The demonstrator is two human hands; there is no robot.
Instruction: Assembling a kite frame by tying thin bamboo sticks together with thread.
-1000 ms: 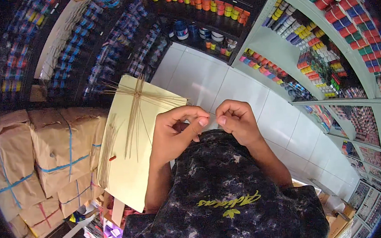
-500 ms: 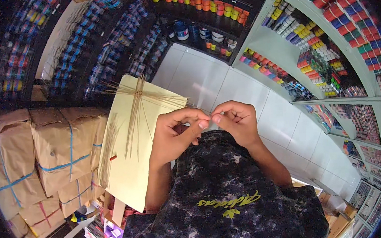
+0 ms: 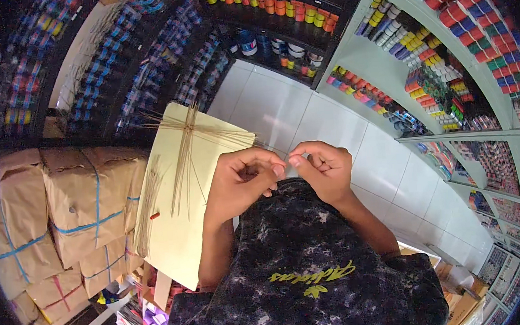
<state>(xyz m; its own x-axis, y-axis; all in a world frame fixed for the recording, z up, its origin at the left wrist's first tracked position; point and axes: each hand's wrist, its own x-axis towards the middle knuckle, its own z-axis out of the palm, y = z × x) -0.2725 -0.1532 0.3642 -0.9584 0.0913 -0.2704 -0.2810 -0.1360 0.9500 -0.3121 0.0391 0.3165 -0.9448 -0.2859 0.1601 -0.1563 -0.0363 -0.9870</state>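
My left hand (image 3: 246,179) and my right hand (image 3: 323,168) are raised close together in front of my chest. Each is pinched, thumb against index finger, with the fingertips almost meeting. Whatever lies between them is too thin or small to make out. To the left, a pale yellow board (image 3: 175,242) carries a crossed bundle of thin tan strands (image 3: 189,130), fanning out on several sides. More loose strands (image 3: 147,208) lie along the board's left edge, next to a small red object (image 3: 155,216).
Brown paper parcels (image 3: 85,194) tied with blue string are stacked at the left. Dark shelves (image 3: 160,54) of spools stand behind, and pale shelves (image 3: 417,139) of coloured spools line the right. White floor tiles (image 3: 305,113) run between. A cardboard box (image 3: 463,305) is at lower right.
My fingertips have drawn slightly apart, the right hand shifting a little to the right. The board and strands look the same.
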